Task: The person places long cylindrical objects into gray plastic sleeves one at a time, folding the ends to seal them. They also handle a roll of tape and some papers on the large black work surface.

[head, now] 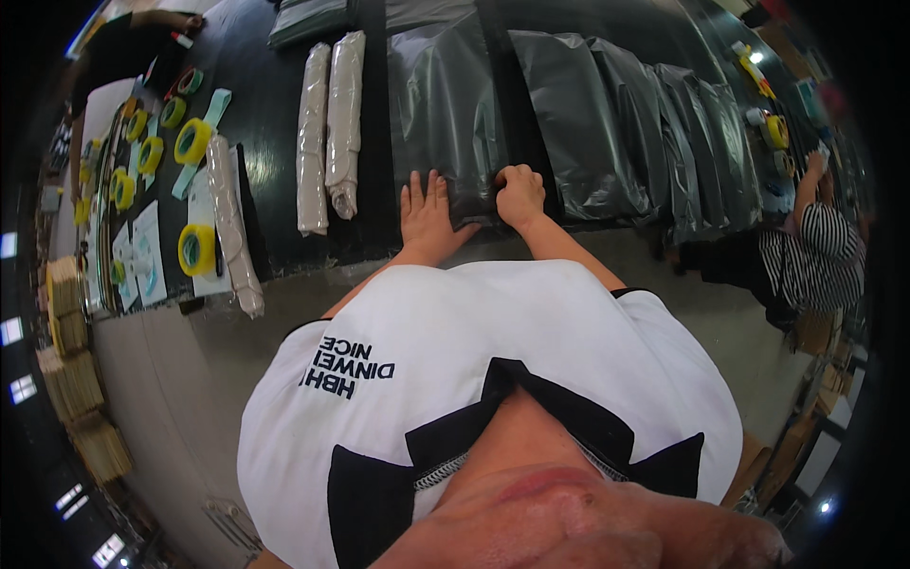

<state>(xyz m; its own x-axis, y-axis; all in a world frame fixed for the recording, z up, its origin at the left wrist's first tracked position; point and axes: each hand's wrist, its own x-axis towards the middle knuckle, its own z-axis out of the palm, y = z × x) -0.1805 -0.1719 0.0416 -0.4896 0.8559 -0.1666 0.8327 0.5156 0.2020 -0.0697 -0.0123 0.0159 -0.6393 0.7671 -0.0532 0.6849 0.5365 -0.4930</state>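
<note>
A dark grey plastic bag (448, 99) lies flat on the black tabletop (270, 107) in front of me. My left hand (429, 217) rests palm down on its lower left part, fingers spread. At the bag's lower right edge, my right hand (521, 195) has its fingers curled in; whether they pinch the plastic is hidden. Left of the bag lie two beige rolls in clear plastic wrap (313, 139), side by side. To the right, several filled grey plastic bags (583, 128) overlap in a row.
Several yellow tape rolls (196, 250), paper sheets (148, 249) and another wrapped roll (233, 224) lie at the left, that roll jutting past the table edge. More grey bags (309, 21) lie farther back. One person in stripes (810, 249) stands at right; another person's arm (163, 21) shows upper left.
</note>
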